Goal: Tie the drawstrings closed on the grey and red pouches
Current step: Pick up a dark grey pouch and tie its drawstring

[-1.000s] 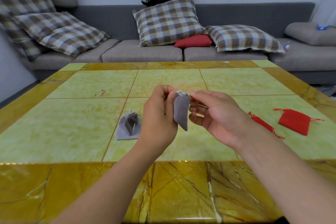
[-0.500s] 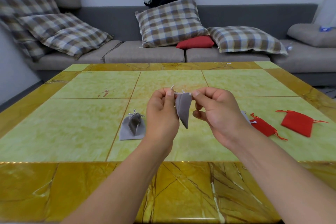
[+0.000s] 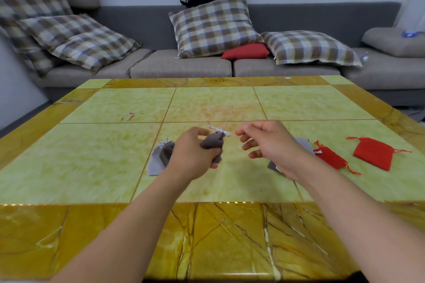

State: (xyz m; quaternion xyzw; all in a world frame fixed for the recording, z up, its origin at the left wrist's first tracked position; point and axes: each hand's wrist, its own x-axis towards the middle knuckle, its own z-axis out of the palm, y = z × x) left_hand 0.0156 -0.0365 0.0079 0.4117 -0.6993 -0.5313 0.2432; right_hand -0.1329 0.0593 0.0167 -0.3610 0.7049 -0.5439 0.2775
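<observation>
The grey pouch [image 3: 212, 146] sits bunched in the left hand [image 3: 193, 153], which grips it above the tabletop [image 3: 92, 156], mouth and cords aimed toward the right hand [image 3: 266, 142], loosely open just beside it. I count three grey pouches and two red.

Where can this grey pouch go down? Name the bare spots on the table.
Bare: the far tiles beyond both hands, the left tiles left of the lying grey pouch, and the near strip between the forearms. Crowded: the right side, with two red pouches and a grey one behind the right hand.
</observation>
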